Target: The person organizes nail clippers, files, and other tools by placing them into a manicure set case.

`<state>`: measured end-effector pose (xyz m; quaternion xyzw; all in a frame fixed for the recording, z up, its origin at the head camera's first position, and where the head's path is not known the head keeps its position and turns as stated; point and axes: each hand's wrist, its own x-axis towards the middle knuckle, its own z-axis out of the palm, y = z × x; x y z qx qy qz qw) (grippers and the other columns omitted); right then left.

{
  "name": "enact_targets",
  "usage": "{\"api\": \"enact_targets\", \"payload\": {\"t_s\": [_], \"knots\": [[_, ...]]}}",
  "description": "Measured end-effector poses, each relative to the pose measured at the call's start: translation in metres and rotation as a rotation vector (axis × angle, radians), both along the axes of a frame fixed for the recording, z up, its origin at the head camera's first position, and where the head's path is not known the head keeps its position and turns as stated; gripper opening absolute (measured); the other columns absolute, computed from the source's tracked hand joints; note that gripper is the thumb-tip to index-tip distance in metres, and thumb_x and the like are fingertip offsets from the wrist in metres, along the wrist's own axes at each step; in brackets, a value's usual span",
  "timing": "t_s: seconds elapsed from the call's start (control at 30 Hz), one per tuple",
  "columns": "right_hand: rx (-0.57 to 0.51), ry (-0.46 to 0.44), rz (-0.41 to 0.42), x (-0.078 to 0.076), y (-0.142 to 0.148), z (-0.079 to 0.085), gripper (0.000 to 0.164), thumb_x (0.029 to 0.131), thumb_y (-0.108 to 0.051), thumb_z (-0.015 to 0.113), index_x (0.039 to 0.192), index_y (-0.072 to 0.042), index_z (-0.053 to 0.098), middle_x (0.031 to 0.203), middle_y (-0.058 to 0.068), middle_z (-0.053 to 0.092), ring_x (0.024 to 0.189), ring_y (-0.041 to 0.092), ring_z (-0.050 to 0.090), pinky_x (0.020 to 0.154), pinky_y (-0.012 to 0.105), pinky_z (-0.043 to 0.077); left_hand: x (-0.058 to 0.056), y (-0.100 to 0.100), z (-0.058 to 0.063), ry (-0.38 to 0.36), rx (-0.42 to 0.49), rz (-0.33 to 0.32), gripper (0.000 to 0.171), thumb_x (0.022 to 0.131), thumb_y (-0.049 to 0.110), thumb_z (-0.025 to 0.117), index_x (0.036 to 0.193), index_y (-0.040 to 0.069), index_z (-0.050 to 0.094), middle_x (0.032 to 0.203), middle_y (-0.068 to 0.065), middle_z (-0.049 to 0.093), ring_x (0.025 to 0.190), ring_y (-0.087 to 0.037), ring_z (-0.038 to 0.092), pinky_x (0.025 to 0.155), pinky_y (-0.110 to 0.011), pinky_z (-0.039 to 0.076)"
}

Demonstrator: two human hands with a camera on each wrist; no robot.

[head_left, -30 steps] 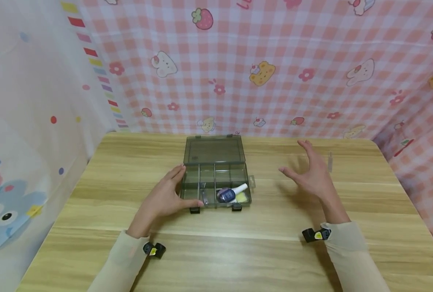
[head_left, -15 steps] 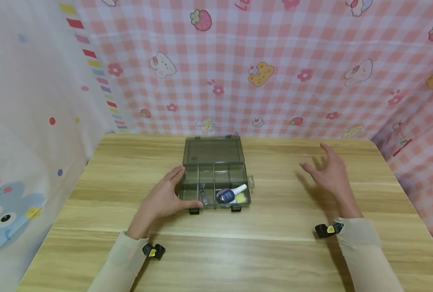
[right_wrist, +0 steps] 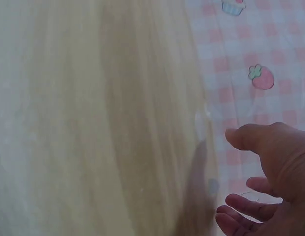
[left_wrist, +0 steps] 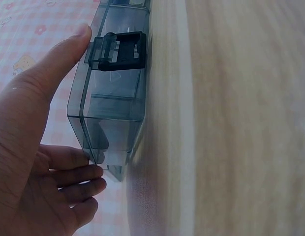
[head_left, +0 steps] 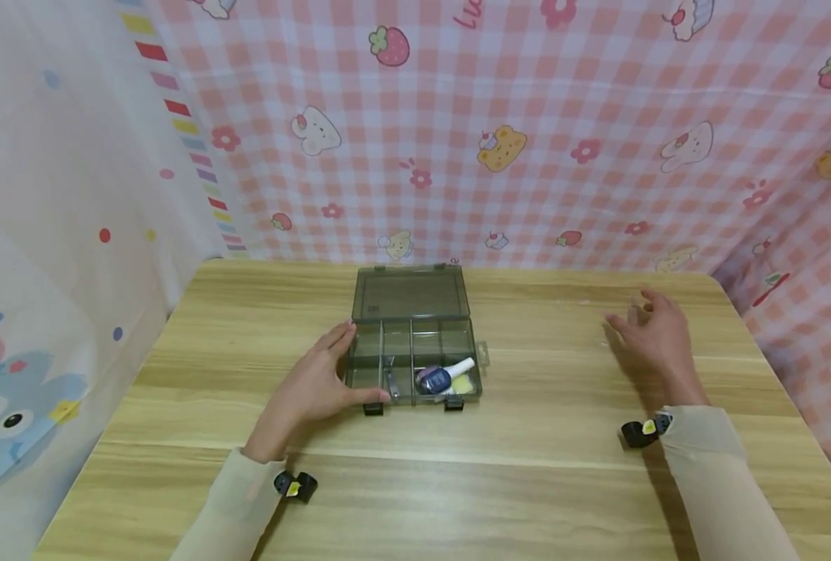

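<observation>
A dark translucent compartment box [head_left: 425, 329] lies with its lid [head_left: 411, 292] folded back. My left hand [head_left: 313, 387] holds its left end, thumb along the front rim near a black latch [left_wrist: 122, 51] and fingers at the side wall. Inside are nail clippers [head_left: 392, 379], a dark blue nail polish bottle [head_left: 438, 380] with a white cap, and something yellow [head_left: 463, 384]. At the right, my right hand [head_left: 656, 339] hovers low with thumb and fingers parted. A small clear strip [head_left: 633, 312] shows between them, overlapped by the hand in the head view.
A faint clear piece [head_left: 583, 301] lies near the table's back edge. A clear tab [head_left: 483, 353] sticks out at the box's right side. The wooden table [head_left: 492, 483] meets a pink checked cloth [head_left: 443, 156] at the back, with more cloth on both sides.
My right hand has moved right, away from the box, to the clear strip, and its thumb and fingers have drawn closer together. The left hand stays on the box.
</observation>
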<state>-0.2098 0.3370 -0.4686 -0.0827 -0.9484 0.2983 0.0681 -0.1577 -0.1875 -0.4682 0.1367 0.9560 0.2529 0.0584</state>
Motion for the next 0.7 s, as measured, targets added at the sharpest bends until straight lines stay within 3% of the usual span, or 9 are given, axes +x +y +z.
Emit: {"api": "enact_targets", "payload": {"t_s": [0.2, 0.33, 0.5, 0.7], "knots": [[-0.012, -0.022, -0.096, 0.001, 0.004, -0.007, 0.067, 0.095, -0.042, 0.066, 0.136, 0.01, 0.056, 0.118, 0.033, 0.064, 0.107, 0.045, 0.061, 0.088, 0.052, 0.052, 0.001, 0.001, 0.001, 0.002, 0.009, -0.001, 0.135, 0.063, 0.087, 0.074, 0.162, 0.007, 0.028, 0.172, -0.01, 0.021, 0.157, -0.035, 0.025, 0.123, -0.056, 0.034], [-0.009, -0.08, -0.188, 0.001, 0.004, -0.011, 0.063, 0.095, -0.049, 0.064, 0.125, 0.006, 0.064, 0.115, 0.026, 0.066, 0.104, 0.041, 0.062, 0.077, 0.042, 0.049, 0.001, 0.001, 0.001, 0.004, 0.009, 0.001, 0.135, 0.063, 0.086, 0.074, 0.162, 0.006, 0.028, 0.172, -0.01, 0.021, 0.157, -0.036, 0.025, 0.123, -0.056, 0.034], [-0.003, -0.117, -0.279, 0.0, 0.003, -0.014, 0.057, 0.095, -0.05, 0.063, 0.119, 0.001, 0.069, 0.119, 0.027, 0.069, 0.108, 0.045, 0.062, 0.077, 0.045, 0.05, 0.002, 0.001, 0.0, 0.005, 0.005, 0.003, 0.136, 0.063, 0.087, 0.073, 0.162, 0.006, 0.028, 0.172, -0.01, 0.021, 0.157, -0.036, 0.025, 0.123, -0.056, 0.034], [-0.012, -0.112, -0.326, -0.002, 0.005, -0.015, 0.048, 0.098, -0.046, 0.063, 0.11, -0.001, 0.075, 0.115, 0.025, 0.072, 0.104, 0.045, 0.063, 0.073, 0.044, 0.049, 0.002, 0.001, 0.001, 0.019, 0.009, 0.002, 0.136, 0.063, 0.088, 0.072, 0.162, 0.007, 0.029, 0.172, -0.01, 0.022, 0.156, -0.035, 0.027, 0.122, -0.056, 0.036]]}}
